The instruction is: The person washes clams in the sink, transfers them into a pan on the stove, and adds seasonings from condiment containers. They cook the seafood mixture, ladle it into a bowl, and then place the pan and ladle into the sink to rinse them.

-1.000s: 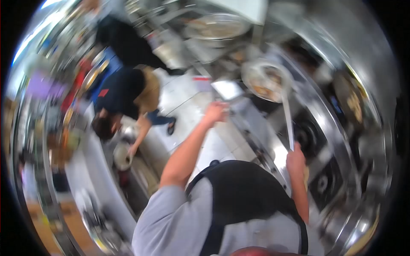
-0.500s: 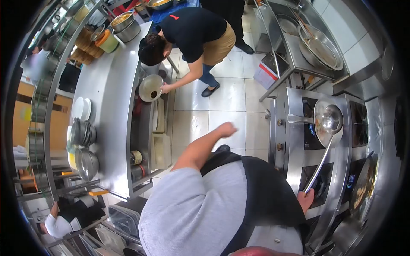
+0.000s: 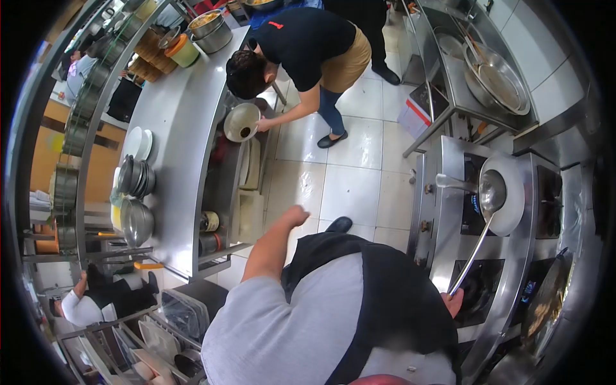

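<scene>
My right hand [image 3: 452,301] is closed around the end of a long-handled metal ladle [image 3: 470,260]. The ladle's round bowl lies over a pale wok [image 3: 511,208] on the stove. The wok's metal handle [image 3: 455,185] points left, and blue flame shows beside it. What is in the wok is mostly hidden by the ladle. My left hand [image 3: 295,215] hangs in a loose fist over the tiled floor, with nothing seen in it, apart from the steel counter.
A co-worker [image 3: 308,48] bends at the counter [image 3: 170,160], holding a tilted bowl [image 3: 243,122] with something dark inside. Stacked metal bowls [image 3: 136,178] stand on the counter. A second pan [image 3: 545,301] with food sits at the stove's right. A large basin [image 3: 497,80] is beyond.
My left hand has swung left and down, toward the counter. The ladle's bowl has come slightly nearer to me within the wok. The whole view has shifted a little.
</scene>
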Demonstrator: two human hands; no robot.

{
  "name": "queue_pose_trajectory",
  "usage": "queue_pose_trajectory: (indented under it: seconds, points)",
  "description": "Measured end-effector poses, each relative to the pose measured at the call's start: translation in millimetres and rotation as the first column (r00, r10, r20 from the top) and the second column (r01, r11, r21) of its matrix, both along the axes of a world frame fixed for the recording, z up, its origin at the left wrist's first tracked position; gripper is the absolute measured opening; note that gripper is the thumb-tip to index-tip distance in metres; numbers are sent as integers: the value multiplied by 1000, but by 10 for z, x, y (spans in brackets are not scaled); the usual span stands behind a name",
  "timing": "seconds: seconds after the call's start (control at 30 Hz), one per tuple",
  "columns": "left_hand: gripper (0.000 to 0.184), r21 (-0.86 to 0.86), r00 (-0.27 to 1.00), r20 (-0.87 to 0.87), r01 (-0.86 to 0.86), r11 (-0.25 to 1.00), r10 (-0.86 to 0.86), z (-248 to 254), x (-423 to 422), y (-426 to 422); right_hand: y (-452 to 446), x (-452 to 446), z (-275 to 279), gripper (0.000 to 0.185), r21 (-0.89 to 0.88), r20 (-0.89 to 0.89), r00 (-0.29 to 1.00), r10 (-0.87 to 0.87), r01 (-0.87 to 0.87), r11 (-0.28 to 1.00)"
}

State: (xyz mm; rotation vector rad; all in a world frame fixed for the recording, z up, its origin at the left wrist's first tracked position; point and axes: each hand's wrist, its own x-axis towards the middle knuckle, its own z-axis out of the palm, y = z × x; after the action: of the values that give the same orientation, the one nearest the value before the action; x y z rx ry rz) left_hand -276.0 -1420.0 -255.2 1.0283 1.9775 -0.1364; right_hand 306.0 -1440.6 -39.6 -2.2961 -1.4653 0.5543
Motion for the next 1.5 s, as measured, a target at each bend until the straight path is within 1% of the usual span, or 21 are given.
queue_pose_trajectory:
  seconds: [0.07,0.2,0.27,0.33,0.4,0.43,0.5,0.57,0.7,0.73,0.77,0.83,0.9,0.97,1.03,1.1,1.13,1.17,1.23,1.33,1.5]
  points:
    - [46,183,993,65,81,980,-94,19,301,202,20,109,-81,24,-13,-24,1000,-11,11,1000]
    - [41,269,966,169,147,952,-197,400,885,536,110,125,-6,26,-25,-39,999,-11,10,1000]
    - [39,299,961,179,149,943,-209,408,1074,583,125,380,-254,26,24,-3,1000,29,-29,999]
    - [38,324,966,169,133,937,-196,431,1113,548,205,331,-168,28,45,15,1000,27,-28,999]
    - [39,237,965,188,135,962,-181,397,1131,475,279,419,-202,28,53,41,996,78,-80,995]
    - [39,241,966,190,127,962,-176,378,1103,416,307,470,-213,28,60,70,992,101,-105,993]
    - [40,162,972,115,187,969,-207,123,938,238,363,509,-202,29,28,26,997,71,-72,997]
    - [45,96,977,128,159,983,-170,77,737,22,394,532,-211,30,85,69,993,92,-98,992]
    - [46,-30,999,5,45,999,-45,-139,372,-453,439,656,-324,30,113,47,993,108,-112,987]
    - [46,-57,1000,15,25,998,-25,-115,287,-492,485,681,-404,30,133,35,994,104,-107,985]
    - [46,-87,999,30,16,996,-14,-54,261,-526,495,637,-288,30,149,28,995,91,-94,984]
    - [46,-102,998,38,-36,994,40,70,245,-509,515,523,-35,34,40,-5,998,57,-57,998]
    - [46,-90,996,73,-35,995,41,84,247,-451,522,756,-292,35,55,75,997,32,-36,998]
    - [46,-101,974,148,-156,983,169,-24,303,-370,529,679,-163,36,80,104,995,-5,-4,997]
    - [46,-96,978,175,-98,991,113,27,398,-231,560,564,-48,36,93,126,992,-14,2,996]
    - [45,-50,986,164,21,999,-12,101,512,-55,558,517,24,37,90,216,976,-33,14,996]
    - [43,-1,985,149,84,997,-82,124,562,41,564,522,52,36,70,185,982,-43,31,997]
    - [43,6,986,143,83,997,-83,175,604,137,575,512,67,36,78,179,983,-44,31,997]
    - [42,159,960,127,228,961,-249,209,640,332,591,513,74,35,85,201,976,-86,70,994]
    - [42,256,953,88,260,931,-291,144,641,578,601,580,10,34,120,246,965,-87,58,991]
    - [43,245,952,78,270,931,-297,296,557,736,670,569,96,32,119,272,955,-116,86,989]
